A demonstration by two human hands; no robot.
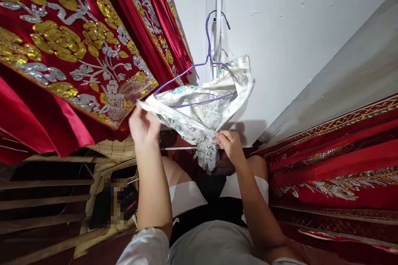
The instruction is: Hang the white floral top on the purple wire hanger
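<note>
A white garment with a blue and green floral pattern (pixel 180 126) hangs spread over a purple wire hanger (pixel 207 41). My left hand (pixel 144 126) pinches the garment's left end, beside the hanger's left corner. At the middle front edge, my right hand (pixel 228 145) grips the cloth between thumb and fingers, where a gathered part droops downward. The right end of the garment lies over the hanger's right shoulder. The hanger's lower bar shows through the opening of the cloth.
Red cloth with gold and silver embroidery (pixel 77 45) hangs at left. More red embroidered fabric (pixel 342 174) is on the right. A wooden slatted bench (pixel 46 205) stands lower left, with a dark phone-like device (pixel 129 198) on it. Ahead is a white wall (pixel 280 41) with a vertical strip.
</note>
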